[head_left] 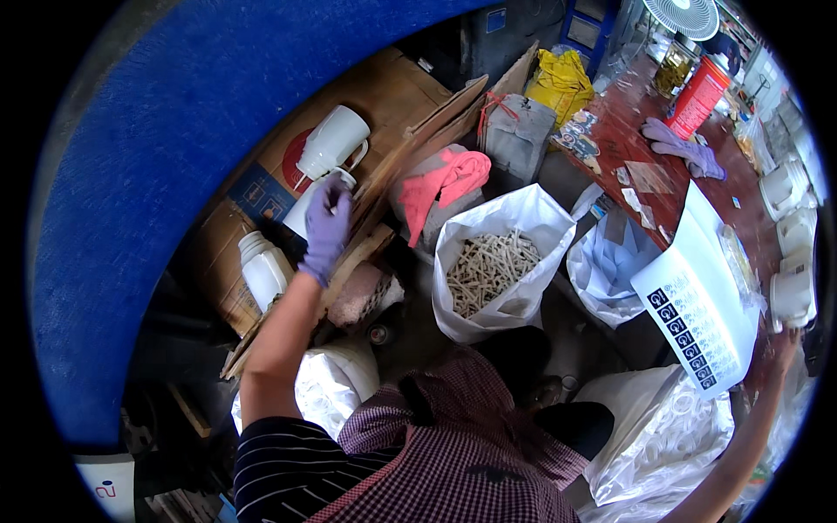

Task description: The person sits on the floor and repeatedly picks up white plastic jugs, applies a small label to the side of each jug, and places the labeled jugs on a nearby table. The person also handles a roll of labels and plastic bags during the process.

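Note:
My left hand (327, 228), in a lavender glove, is closed at the handle side of a white plastic jug (299, 214) lying in an open cardboard box (397, 91). The hand covers part of that jug. Two more white jugs lie in the box: one with a looped handle (336, 139) farther away, another (264, 270) nearer with its neck upward. At the far right, my bare right hand (778, 349) reaches to the lower end of a white jug (792, 295) in a row on the red table (632, 109). Its fingers are small and partly hidden there.
A white sack (453, 322) of short beige pieces stands in the middle. Paper sheets (702, 296) with printed labels overhang the table edge. A lavender glove (684, 150) and a red can (700, 96) are on the table. A blue machine (113, 192) curves along the left.

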Tool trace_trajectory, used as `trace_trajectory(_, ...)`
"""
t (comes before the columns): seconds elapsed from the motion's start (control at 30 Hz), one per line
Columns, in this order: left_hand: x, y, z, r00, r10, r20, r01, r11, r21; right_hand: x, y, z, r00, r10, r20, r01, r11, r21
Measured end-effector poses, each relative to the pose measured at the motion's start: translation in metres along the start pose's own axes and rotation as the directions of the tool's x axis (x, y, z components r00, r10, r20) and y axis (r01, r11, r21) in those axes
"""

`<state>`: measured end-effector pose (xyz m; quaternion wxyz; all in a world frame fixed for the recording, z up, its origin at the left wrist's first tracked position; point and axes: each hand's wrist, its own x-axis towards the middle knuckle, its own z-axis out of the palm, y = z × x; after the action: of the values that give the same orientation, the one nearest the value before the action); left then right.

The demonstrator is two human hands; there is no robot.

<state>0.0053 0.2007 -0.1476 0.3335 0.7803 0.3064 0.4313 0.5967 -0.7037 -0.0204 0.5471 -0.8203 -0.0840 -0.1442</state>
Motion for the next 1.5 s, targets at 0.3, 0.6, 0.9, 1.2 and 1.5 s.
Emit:
trace_trajectory(0.3, 0.05, -0.106, -0.033, 0.786, -0.613, 0.08, 0.179, 0.349, 0.92, -0.027, -0.016, 0.012, 0.989, -0.087, -0.123, 0.036, 0.929, -0.369)
trace_trajectory(0.6, 0.012, 0.038, -0.075, 0.989, 0.144, 0.03, -0.085, 0.394, 0.915, -0.275, -0.264, 0.21, 0.828, -0.529, 0.187, 0.561, 0.773, -0.297)
trace_trajectory(0.9, -0.171, 0.216, 0.017, 0.877, 0.157, 0.455, 0.097, 0.869, -0.486, -0.425, -0.342, 0.321, 0.421, -0.745, 0.517, 0.766, 0.598, 0.238)
trace_trajectory(1.2, -0.184, 0.207, 0.007, 0.539, 0.093, 0.837, 0.496, 0.768, -0.404, -0.509, -0.287, 0.302, 0.58, -0.66, 0.477, 0.663, 0.723, 0.193)
trace_trajectory(1.5, -0.129, 0.26, 0.051, -0.259, 0.556, 0.79, 0.003, 0.818, -0.575, -0.562, -0.302, 0.318, 0.447, -0.77, 0.455, 0.855, 0.517, 0.035)
